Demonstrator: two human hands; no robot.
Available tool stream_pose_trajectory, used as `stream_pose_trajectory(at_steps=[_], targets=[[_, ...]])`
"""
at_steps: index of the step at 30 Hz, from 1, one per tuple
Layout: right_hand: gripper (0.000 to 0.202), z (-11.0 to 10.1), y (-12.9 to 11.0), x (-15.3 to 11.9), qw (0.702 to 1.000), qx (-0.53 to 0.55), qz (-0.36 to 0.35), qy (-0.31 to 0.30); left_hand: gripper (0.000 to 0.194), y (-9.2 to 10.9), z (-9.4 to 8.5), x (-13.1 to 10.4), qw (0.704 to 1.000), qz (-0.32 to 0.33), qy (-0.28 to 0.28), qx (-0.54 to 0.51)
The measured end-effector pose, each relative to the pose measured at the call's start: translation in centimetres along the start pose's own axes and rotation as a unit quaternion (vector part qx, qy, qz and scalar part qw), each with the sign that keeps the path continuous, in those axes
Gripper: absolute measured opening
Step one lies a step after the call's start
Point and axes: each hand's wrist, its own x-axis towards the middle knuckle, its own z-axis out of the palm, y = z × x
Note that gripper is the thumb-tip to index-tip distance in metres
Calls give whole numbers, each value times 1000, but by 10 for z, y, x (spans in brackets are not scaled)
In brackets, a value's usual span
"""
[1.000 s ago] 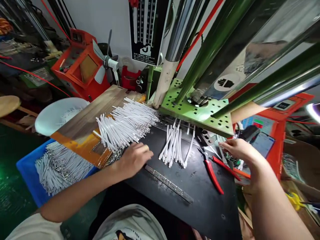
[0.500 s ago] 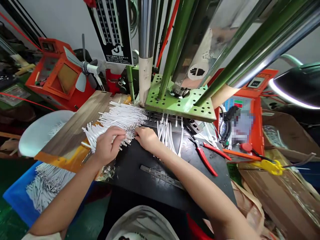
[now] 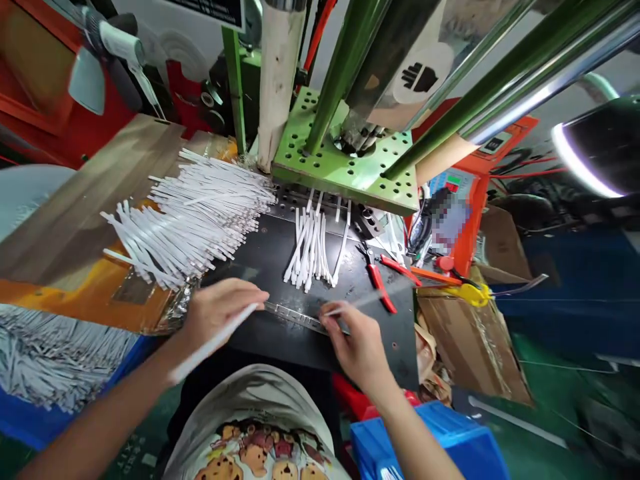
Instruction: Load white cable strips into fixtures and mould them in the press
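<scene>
- A white cable-like strip (image 3: 213, 345) is pinched between the thumb and fingers of the left hand (image 3: 217, 308), slanted across the wrist.
- A second, blurred strip (image 3: 373, 299) is pinched in the fingertips of the right hand (image 3: 357, 340).
- Between the hands, a slotted metal bar (image 3: 295, 315) is laid on the black table (image 3: 260, 260).
- Farther off, red-handled pliers (image 3: 379, 285) are set beside a white bunch (image 3: 309, 250).
- At left, a larger white pile (image 3: 195, 230) is spread over a wooden board (image 3: 65, 193).
- Above the table, a perforated green plate (image 3: 345, 167) is seen.
</scene>
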Motion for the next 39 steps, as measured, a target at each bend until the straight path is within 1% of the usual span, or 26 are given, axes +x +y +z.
stream_pose_trajectory(at_steps=[1, 3, 5, 7, 9, 12, 14, 15, 16, 18, 19, 20, 21, 22, 23, 24, 26, 27, 29, 30, 32, 34, 36, 37, 39], targets=[[11, 7, 2, -12, 999, 11, -3, 31, 19, 0, 13, -4, 999, 20, -33, 1], [12, 21, 4, -27, 997, 7, -19, 70, 14, 2, 36, -7, 996, 50, -68, -1], [15, 30, 4, -33, 996, -16, -35, 85, 8, 4, 51, -5, 994, 60, -95, 11], [19, 33, 4, -33, 995, -40, -52, 80, 11, 6, 56, -1, 989, 56, -133, 35], [22, 32, 5, -32, 993, -56, -82, 65, 13, 7, 55, 0, 983, 57, -163, 61], [24, 31, 10, -30, 989, -50, -127, 53, 16, 10, 53, -3, 974, 89, -173, 113], [22, 28, 15, -27, 988, -27, -141, 52, 19, 13, 55, -7, 968, 99, -178, 150], [20, 24, 17, -24, 989, -17, -143, 41, 20, 14, 56, -7, 965, 93, -185, 164], [19, 18, 18, -20, 989, -6, -144, 15, 20, 14, 56, -7, 962, 86, -194, 170], [23, 1, 18, -5, 986, 15, -144, -83, 14, 12, 50, -2, 958, 87, -218, 163], [27, -8, 16, 6, 979, 23, -146, -140, 11, 9, 42, 2, 956, 93, -225, 164], [31, -15, 13, 20, 972, 29, -147, -184, 10, 5, 31, 8, 954, 96, -223, 177], [33, -19, 8, 36, 967, 28, -148, -206, 13, -1, 17, 13, 951, 90, -210, 208], [32, -20, 2, 54, 967, 21, -150, -205, 16, -8, 1, 19, 944, 75, -189, 258], [29, -15, -6, 73, 969, 9, -152, -193, 17, -16, -16, 25, 932, 52, -165, 319], [25, -6, -16, 93, 973, -8, -151, -176, 16, -24, -32, 31, 915, 28, -147, 376], [19, 22, -36, 133, 976, -58, -131, -164, 13, -41, -58, 39, 882, 5, -145, 448], [19, 39, -47, 151, 976, -95, -103, -166, 14, -48, -67, 42, 872, 6, -153, 465], [22, 71, -67, 181, 974, -146, -41, -168, 19, -58, -77, 46, 867, 22, -157, 473], [25, 83, -75, 191, 974, -157, -18, -165, 20, -61, -79, 46, 870, 31, -145, 469], [25, 97, -85, 201, 975, -155, 5, -156, 20, -64, -81, 46, 895, 51, -105, 431], [19, 95, -82, 197, 977, -154, 18, -147, 14, -62, -81, 45, 931, 78, -54, 353], [17, 79, -70, 182, 976, -161, 26, -142, 6, -57, -81, 45, 964, 90, 31, 250], [17, 68, -62, 172, 975, -166, 29, -142, 7, -53, -80, 45, 972, 87, 77, 202], [17, 46, -46, 153, 973, -171, 38, -150, 9, -42, -77, 47, 977, 71, 164, 118]])
